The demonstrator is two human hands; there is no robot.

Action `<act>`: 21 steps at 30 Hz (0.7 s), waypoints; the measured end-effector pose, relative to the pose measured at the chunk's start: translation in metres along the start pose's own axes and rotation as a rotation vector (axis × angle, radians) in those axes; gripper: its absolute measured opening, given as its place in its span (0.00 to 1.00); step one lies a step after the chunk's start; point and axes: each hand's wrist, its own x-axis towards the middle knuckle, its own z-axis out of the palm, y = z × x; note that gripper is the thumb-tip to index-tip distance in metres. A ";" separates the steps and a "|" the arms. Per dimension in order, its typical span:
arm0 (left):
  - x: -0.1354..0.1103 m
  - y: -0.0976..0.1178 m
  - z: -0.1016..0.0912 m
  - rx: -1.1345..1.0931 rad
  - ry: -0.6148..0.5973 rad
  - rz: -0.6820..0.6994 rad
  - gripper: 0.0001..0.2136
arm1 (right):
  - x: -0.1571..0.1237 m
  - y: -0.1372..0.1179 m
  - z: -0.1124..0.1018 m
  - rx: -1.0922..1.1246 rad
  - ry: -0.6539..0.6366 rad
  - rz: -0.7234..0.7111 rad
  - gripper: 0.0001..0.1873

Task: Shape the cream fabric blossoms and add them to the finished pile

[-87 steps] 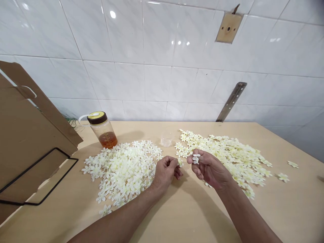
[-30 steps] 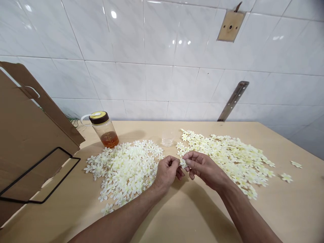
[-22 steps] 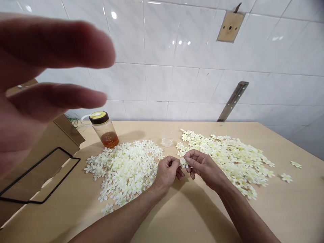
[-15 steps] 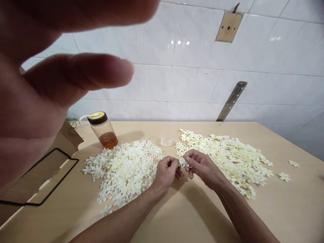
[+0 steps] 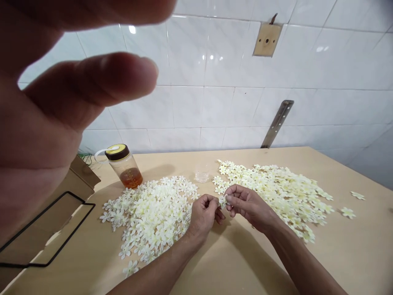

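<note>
Between my two hands is a small white artificial flower [image 5: 222, 200], partly covered by fingertips. My left hand [image 5: 203, 215] is closed in a pinch at the flower's left side. From the right, my right hand [image 5: 248, 205] pinches the same flower between thumb and fingers. A heap of white artificial flowers [image 5: 156, 213] lies by my left hand. Beyond my right hand spreads another heap of pale yellow flowers [image 5: 276, 188]. A small clear container [image 5: 202, 176] stands on the table just past my hands.
Another person's hand [image 5: 46, 123], large and blurred, fills the upper left close to the camera. A bottle of amber liquid [image 5: 130, 174] stands behind the left heap. Cardboard [image 5: 61, 209] and a black wire frame [image 5: 66, 241] sit at left. Tiled wall [image 5: 184, 106] borders the table [image 5: 346, 254].
The view has tilted slightly, so the table things sit a little lower. Both hands stay together at the flower, with only small finger shifts.
</note>
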 end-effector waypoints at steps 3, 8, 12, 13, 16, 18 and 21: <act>0.000 0.003 0.001 0.001 0.012 -0.008 0.06 | 0.000 -0.001 0.000 0.005 0.004 -0.004 0.16; 0.000 0.004 0.001 -0.008 0.008 -0.014 0.06 | -0.001 -0.005 0.003 0.002 0.017 0.003 0.18; 0.000 0.002 0.000 0.010 0.007 -0.013 0.07 | -0.002 -0.007 0.004 0.017 0.006 0.004 0.19; 0.000 0.002 0.000 0.015 0.005 -0.008 0.07 | -0.002 -0.007 0.003 0.018 0.003 0.000 0.18; -0.001 0.002 -0.001 0.021 0.001 0.004 0.08 | -0.002 -0.005 0.001 0.009 0.008 -0.009 0.17; -0.001 0.002 -0.001 0.015 0.000 -0.002 0.08 | -0.002 -0.003 -0.001 0.009 0.014 -0.006 0.16; 0.000 0.003 -0.001 -0.001 0.008 -0.014 0.07 | -0.001 -0.001 -0.004 0.023 0.025 -0.012 0.16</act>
